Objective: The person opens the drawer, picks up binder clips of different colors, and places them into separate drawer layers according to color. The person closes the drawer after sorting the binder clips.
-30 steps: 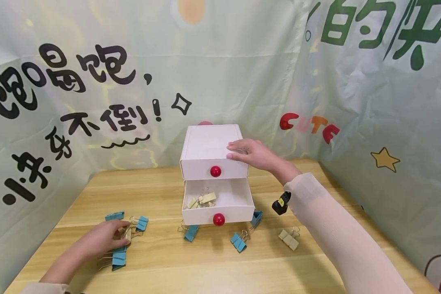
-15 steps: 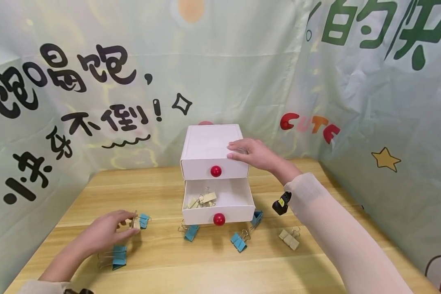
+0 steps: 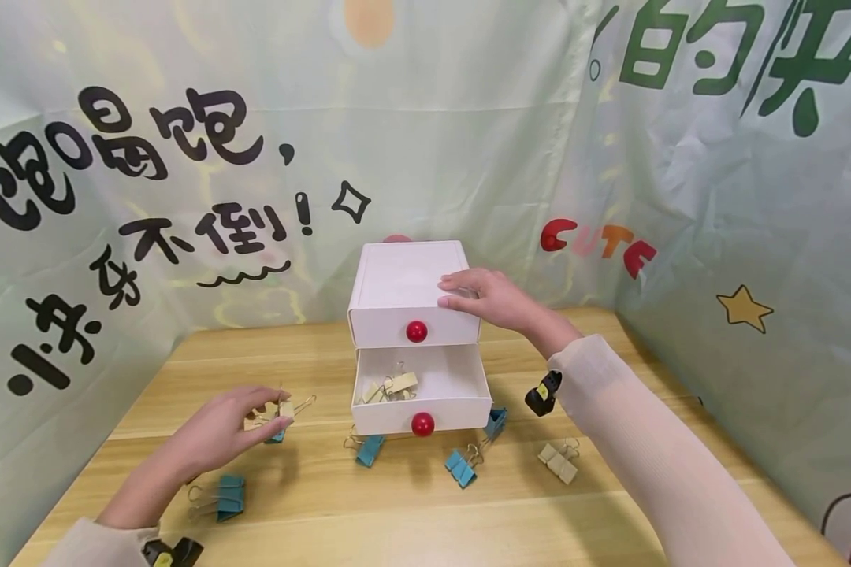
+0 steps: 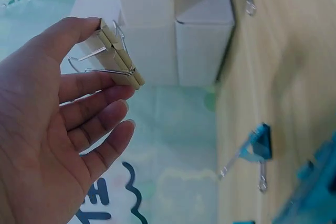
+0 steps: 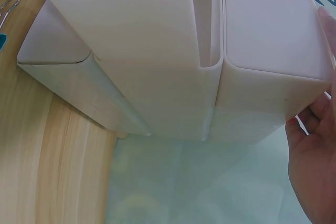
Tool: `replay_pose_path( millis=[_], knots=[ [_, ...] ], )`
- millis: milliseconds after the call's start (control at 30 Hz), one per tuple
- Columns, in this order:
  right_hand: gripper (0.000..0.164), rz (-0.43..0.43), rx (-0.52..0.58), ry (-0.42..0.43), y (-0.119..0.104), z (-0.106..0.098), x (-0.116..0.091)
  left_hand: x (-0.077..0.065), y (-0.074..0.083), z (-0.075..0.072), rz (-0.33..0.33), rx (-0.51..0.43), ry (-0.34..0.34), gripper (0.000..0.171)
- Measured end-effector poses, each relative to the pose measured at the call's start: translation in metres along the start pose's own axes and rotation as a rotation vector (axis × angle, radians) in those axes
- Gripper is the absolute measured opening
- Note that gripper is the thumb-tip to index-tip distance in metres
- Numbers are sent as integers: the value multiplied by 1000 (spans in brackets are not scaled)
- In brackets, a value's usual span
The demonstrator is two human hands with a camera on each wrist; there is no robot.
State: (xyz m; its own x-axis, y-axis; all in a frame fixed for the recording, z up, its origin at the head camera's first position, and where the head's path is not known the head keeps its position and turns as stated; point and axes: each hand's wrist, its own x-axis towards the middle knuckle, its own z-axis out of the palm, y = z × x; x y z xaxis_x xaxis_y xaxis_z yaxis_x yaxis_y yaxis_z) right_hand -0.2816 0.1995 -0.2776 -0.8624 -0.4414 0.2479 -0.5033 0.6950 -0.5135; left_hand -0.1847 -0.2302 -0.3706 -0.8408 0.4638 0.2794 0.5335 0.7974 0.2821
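My left hand (image 3: 216, 429) pinches a cream binder clip (image 4: 115, 56) between thumb and fingers, above the table's left part. A blue binder clip (image 3: 275, 437) shows partly behind that hand. In the middle stands a white drawer unit (image 3: 407, 272) with red knobs. Its middle drawer (image 3: 461, 409) is pulled out, with several cream binder clips (image 3: 399, 383) lying at its left side. My right hand (image 3: 492, 298) rests on the unit's top right edge, fingers on top and thumb near the front. The right wrist view shows this hand only at its right border.
Blue binder clips lie on the wooden table (image 3: 369, 520): one (image 3: 230, 498) near my left wrist, others (image 3: 369, 450) (image 3: 461, 468) (image 3: 495, 423) about the drawer's front. Another cream clip (image 3: 557, 461) lies at the right. Printed cloth (image 3: 468, 157) hangs behind.
My left hand has lifted the cream clip from among the blue clips and moved right and away from me, toward the drawer unit. My right hand has stayed on the unit.
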Motion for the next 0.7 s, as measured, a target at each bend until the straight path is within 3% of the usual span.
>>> replay_pose_path(
  millis=[333, 700],
  knots=[
    [54, -9, -4, 3, 0, 0, -1, 18, 26, -4, 63, 2, 65, 44],
    [54, -13, -11, 8, 2, 1, 1, 39, 49, -8, 186, -9, 130, 37]
  ],
)
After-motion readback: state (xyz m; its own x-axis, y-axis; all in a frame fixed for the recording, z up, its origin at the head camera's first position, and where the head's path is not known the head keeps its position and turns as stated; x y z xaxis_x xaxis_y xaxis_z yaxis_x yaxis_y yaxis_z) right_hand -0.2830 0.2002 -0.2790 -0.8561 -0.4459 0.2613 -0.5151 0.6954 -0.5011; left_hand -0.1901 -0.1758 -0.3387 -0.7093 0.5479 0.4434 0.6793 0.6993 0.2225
